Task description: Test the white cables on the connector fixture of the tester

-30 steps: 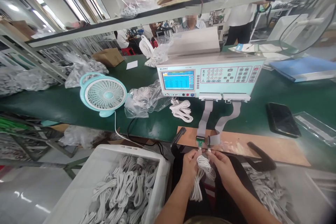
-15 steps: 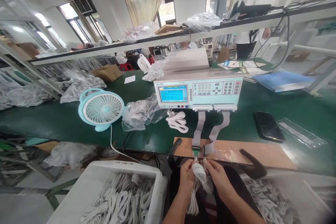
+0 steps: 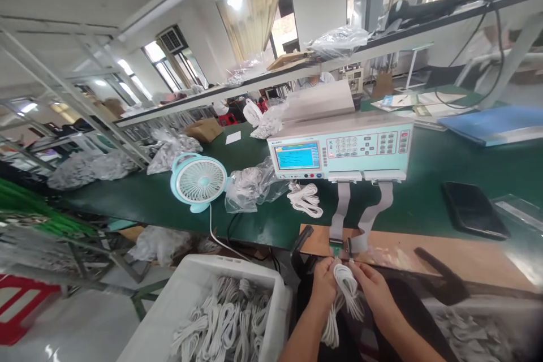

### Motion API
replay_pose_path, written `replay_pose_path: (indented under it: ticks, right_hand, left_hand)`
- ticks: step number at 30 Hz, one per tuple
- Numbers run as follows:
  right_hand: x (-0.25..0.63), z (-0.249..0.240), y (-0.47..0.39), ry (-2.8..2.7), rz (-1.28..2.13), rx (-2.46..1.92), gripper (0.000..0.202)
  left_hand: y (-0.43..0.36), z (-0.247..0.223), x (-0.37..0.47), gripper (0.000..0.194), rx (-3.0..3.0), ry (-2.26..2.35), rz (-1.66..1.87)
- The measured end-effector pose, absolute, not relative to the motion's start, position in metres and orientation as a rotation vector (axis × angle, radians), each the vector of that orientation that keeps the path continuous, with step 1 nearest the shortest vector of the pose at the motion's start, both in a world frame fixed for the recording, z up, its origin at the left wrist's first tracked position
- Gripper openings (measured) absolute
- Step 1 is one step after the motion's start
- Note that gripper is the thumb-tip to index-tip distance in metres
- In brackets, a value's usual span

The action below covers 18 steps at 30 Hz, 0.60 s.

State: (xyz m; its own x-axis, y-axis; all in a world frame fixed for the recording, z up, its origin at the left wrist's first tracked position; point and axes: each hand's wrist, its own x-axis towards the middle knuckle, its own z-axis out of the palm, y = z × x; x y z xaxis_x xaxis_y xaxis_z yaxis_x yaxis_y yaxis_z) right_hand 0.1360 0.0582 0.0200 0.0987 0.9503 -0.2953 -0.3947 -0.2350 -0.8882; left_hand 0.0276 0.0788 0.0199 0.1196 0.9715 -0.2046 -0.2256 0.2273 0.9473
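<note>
- White coiled cable bundle (image 3: 345,280) hangs just off the green bench's (image 3: 424,181) near edge, loops trailing lapward
- left hand (image 3: 324,281) and right hand (image 3: 374,285) pinch its ends, about equally close to the green connector board (image 3: 336,250)

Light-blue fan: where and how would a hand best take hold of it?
Probably by the loop handle atop the fan, fingers hooked through from above: it arches clear of the round grille, and the fan stands on its foot on the green table.
</note>
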Motion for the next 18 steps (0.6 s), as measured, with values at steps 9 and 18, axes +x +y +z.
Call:
replay_pose_path:
  ticks: [9, 18]
  right_hand:
    - [0.127, 0.023, 0.055, -0.692, 1.368, -1.183, 0.044]
    - [0.245, 0.037, 0.004, -1.303, 1.293, -1.513, 0.028]
  left_hand:
    - [0.071, 0.021, 0.039, 0.043, 0.844, 1.072, 1.178]
    - [0.026, 0.038, 0.038, 0.04, 0.555, 1.052, 1.0]
